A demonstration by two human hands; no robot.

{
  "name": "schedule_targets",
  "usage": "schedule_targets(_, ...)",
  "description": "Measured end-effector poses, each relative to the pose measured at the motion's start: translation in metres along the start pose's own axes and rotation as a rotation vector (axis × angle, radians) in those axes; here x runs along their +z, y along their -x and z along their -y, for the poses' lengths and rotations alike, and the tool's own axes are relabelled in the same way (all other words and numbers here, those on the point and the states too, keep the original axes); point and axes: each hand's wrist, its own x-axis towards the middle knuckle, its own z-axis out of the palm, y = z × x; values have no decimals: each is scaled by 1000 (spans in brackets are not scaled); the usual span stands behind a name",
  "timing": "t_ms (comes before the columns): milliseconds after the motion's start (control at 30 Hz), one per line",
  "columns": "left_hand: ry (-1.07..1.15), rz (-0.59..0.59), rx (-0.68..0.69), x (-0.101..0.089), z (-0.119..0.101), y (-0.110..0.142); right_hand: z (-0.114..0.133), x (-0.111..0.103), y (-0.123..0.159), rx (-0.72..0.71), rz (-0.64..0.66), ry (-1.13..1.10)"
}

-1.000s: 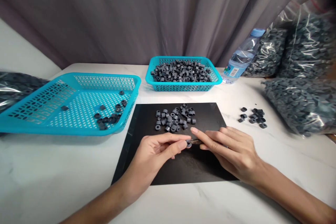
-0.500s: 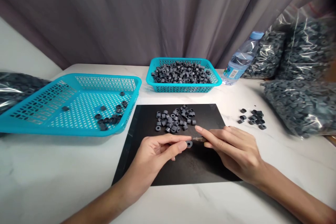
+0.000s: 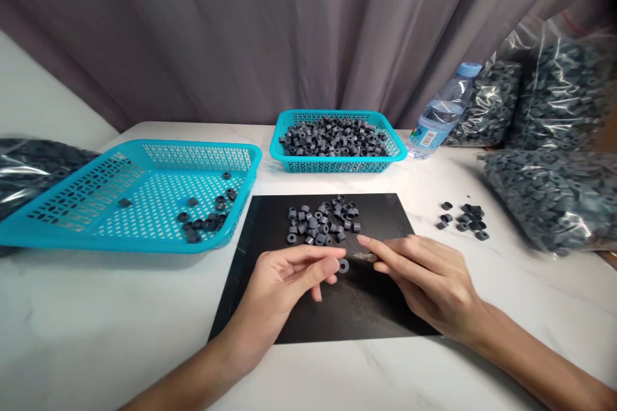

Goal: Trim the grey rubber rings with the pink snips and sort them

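Observation:
My left hand (image 3: pixel 284 279) is over the black mat (image 3: pixel 270 308), thumb and fingers pinched together, with one small grey ring (image 3: pixel 343 265) at their tips. My right hand (image 3: pixel 424 279) is just to the right, its fingers closed on a short thin tool (image 3: pixel 365 257) whose tip points at the ring and stands a little apart from it. A loose pile of grey rings (image 3: pixel 322 221) lies on the mat just beyond both hands.
A large turquoise basket (image 3: pixel 144 241) at the left holds a few rings. A smaller turquoise basket (image 3: pixel 337 164) at the back is full of them. A small heap of rings (image 3: pixel 465 221), a water bottle (image 3: pixel 438 115) and clear bags of rings (image 3: pixel 549 196) are at the right.
The tool tip was at the ring between my fingertips; the right hand has since drawn it slightly back. Both hands stay in the same spot on the mat.

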Motion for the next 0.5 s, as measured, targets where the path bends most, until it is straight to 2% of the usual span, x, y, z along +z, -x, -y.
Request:
schedule_targets(200,33,26,-40,-4,3,0,1,3,4,21,13,-37)
schedule_targets(500,131,49,-97,0,1,-3,1,4,1,34,21,-25)
